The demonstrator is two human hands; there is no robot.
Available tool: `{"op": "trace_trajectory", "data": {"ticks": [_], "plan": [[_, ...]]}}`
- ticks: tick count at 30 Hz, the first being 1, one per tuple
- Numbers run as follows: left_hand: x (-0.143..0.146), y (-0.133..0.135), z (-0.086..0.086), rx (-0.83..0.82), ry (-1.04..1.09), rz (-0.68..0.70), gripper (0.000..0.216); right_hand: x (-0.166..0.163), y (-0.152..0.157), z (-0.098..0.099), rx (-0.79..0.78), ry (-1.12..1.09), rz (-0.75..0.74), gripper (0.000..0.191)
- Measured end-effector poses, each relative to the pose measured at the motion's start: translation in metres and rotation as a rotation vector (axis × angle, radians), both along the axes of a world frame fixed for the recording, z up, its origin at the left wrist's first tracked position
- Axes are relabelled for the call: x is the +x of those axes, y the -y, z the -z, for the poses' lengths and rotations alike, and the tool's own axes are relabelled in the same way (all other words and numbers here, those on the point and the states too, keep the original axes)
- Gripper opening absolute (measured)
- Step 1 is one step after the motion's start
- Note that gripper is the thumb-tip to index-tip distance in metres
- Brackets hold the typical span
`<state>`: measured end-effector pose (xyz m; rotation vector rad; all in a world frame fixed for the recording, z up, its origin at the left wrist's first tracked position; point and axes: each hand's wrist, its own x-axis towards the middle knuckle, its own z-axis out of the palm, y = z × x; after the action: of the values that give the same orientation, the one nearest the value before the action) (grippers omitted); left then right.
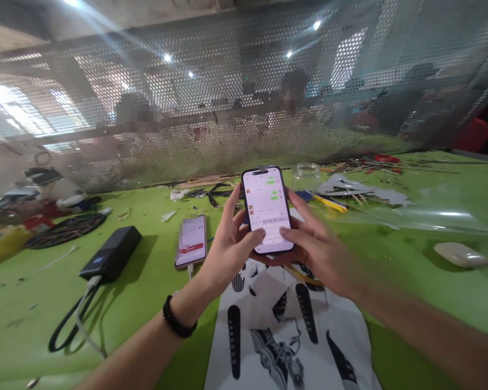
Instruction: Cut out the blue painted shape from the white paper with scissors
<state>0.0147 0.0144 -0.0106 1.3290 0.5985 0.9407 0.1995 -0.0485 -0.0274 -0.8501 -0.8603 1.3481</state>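
head view: phone (pixel 267 210) held upright above the green table (pixel 154 303), over the white printed sheet (pixel 293 336). left hand (pixel 231 246) wrapped round the lower left edge, thumb on the glass; right hand (pixel 313 244) cupped under the right edge, thumb at the keyboard rows. best typed with light thumb taps, fingers kept firm behind the case, screen tilted clear of glare. second phone (pixel 191 241) and power bank (pixel 111 253) lying to the left. hard to read: screen text, blurred right forearm, shapes behind the perforated screen (pixel 228 108). fingers behind the phone hidden.
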Motion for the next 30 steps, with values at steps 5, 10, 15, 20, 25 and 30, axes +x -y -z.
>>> {"op": "trace_trajectory", "data": {"ticks": [5, 10, 15, 20, 25, 30], "plan": [[-0.0009, -0.0005, -0.0008, -0.047, 0.006, 0.03, 0.118, 0.0027, -0.0014, 0.0062, 0.006, -0.045, 0.039, 0.088], [-0.0017, 0.0008, -0.002, -0.052, -0.007, 0.018, 0.106, 0.0027, 0.0003, 0.0085, 0.028, -0.08, 0.012, 0.087], [-0.0008, 0.0015, -0.0035, -0.048, -0.02, 0.001, 0.103, 0.0008, 0.0019, 0.0057, 0.031, -0.075, 0.015, 0.093], [-0.0004, 0.0031, -0.0077, -0.058, -0.023, 0.018, 0.114, -0.0001, 0.0021, 0.0021, 0.032, -0.014, 0.02, 0.098], [-0.0008, 0.0034, -0.0062, -0.048, -0.007, 0.022, 0.115, -0.001, 0.004, 0.0016, 0.022, 0.038, 0.021, 0.099], [-0.0003, 0.0025, -0.0034, 0.01, -0.018, 0.021, 0.126, -0.0031, 0.0048, -0.0004, 0.028, 0.03, 0.003, 0.097]]}}
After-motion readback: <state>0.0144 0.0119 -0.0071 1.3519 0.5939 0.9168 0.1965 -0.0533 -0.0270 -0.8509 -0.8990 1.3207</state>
